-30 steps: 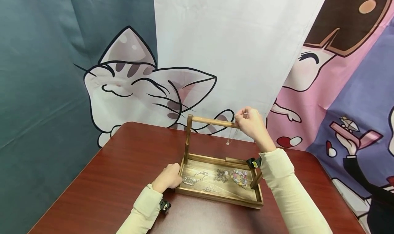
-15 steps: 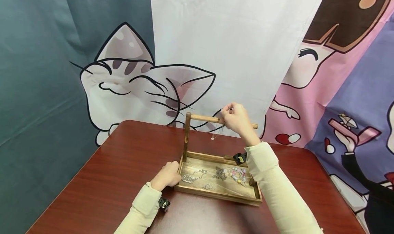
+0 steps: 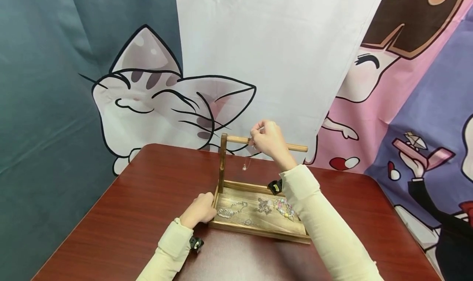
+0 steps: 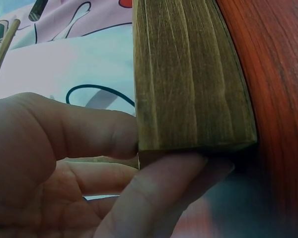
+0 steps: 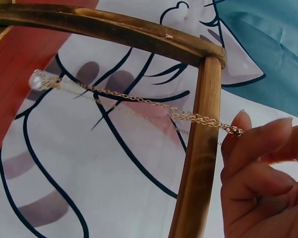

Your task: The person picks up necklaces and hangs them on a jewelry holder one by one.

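A wooden jewelry stand has a shallow tray, an upright post and a crossbar. At the tray's left end my left hand grips the wall; in the left wrist view the thumb and fingers pinch its corner. My right hand is raised at the crossbar, left of its middle. Thumb and fingertips pinch a fine gold chain necklace, which hangs down with a pearl pendant. In the right wrist view the chain overlaps the bar; contact between them I cannot tell.
Inside the tray lie a silvery chain with pearls, a dark chain, a colourful beaded bracelet and a thin loop. The stand rests on a red-brown table. A printed cloth hangs behind it.
My right hand has moved left along the crossbar, carrying the necklace, and the bar's right end has come into view. The left hand keeps its grip on the tray.
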Demonstrator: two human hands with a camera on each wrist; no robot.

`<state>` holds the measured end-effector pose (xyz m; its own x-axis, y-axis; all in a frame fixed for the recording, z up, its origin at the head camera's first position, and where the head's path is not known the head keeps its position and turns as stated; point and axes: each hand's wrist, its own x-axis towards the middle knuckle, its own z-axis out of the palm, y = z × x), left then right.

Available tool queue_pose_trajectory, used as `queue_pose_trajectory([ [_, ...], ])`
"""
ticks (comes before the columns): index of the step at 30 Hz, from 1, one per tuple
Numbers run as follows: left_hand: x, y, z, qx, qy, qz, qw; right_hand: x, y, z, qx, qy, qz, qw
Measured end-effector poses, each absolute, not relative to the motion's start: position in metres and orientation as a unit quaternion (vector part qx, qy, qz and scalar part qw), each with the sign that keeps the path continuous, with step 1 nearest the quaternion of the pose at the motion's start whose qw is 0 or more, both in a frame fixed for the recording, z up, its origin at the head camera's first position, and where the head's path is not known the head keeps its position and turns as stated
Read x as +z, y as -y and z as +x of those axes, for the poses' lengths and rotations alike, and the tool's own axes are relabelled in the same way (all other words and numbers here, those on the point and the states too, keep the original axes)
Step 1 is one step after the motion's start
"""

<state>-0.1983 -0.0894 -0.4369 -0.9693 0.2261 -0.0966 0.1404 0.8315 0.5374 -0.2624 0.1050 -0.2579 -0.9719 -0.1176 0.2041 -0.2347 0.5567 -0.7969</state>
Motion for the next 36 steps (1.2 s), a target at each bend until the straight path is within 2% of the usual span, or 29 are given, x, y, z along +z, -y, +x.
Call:
queue_pose_trajectory([
  [10, -0.436, 0.09, -0.199, 0.267, -0.955, 0.088, 0.093, -0.254, -0.088, -0.265, 0.459, 0.883, 0.096, 0.03],
  [17, -0.435, 0.094, -0.197, 0.265, -0.957, 0.081, 0.086, -0.249, -0.072, -0.261, 0.437, 0.892, 0.115, 0.017],
  [29, -0.435, 0.091, -0.198, 0.267, -0.957, 0.084, 0.078, -0.249, -0.059, -0.261, 0.38, 0.914, 0.137, 0.033],
  [36, -0.434, 0.089, -0.198, 0.268, -0.956, 0.087, 0.079, -0.247, -0.06, -0.255, 0.313, 0.941, 0.107, 0.073],
])
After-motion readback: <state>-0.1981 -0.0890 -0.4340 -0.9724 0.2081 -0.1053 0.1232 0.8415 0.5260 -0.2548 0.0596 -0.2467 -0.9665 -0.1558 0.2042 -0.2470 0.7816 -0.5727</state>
